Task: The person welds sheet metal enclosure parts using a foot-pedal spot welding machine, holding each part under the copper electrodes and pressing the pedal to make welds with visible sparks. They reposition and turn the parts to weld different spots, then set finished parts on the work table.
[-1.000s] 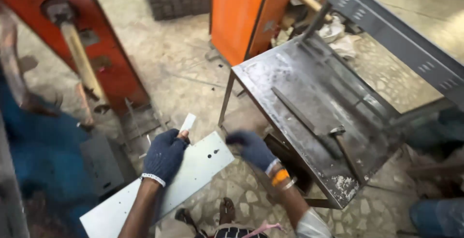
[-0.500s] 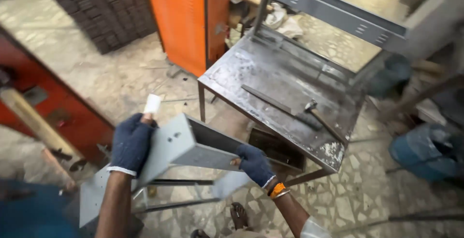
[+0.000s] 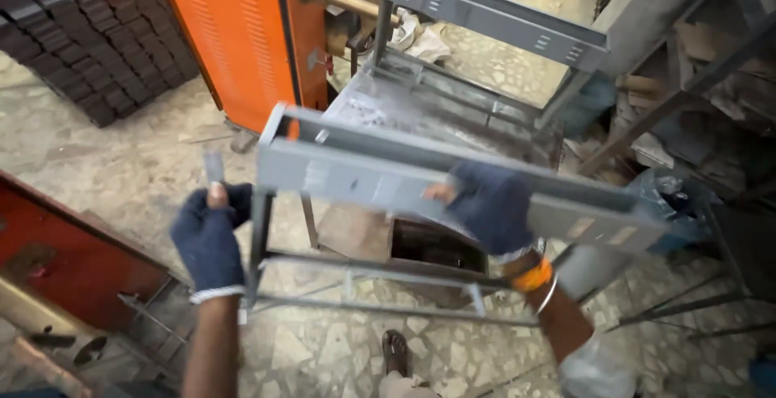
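Observation:
A long grey metal channel (image 3: 364, 173) with small holes hangs level in front of me, over the near edge of a steel work table (image 3: 420, 111). My right hand (image 3: 489, 204), in a dark blue glove, grips the channel near its middle. My left hand (image 3: 208, 236), also gloved, is just left of the channel's end and apart from it. It pinches a small flat grey metal piece (image 3: 214, 168) upright between thumb and fingers.
An orange machine (image 3: 242, 34) stands behind the table, and a second grey channel (image 3: 493, 14) rests across the table's far side. Stacked dark metal parts (image 3: 81, 34) lie at the back left, a red machine (image 3: 65, 261) at the near left, shelving (image 3: 695, 67) on the right.
The channel rose from low at my left and now sits level at the table's edge. My left hand came off it and my right hand carries it alone.

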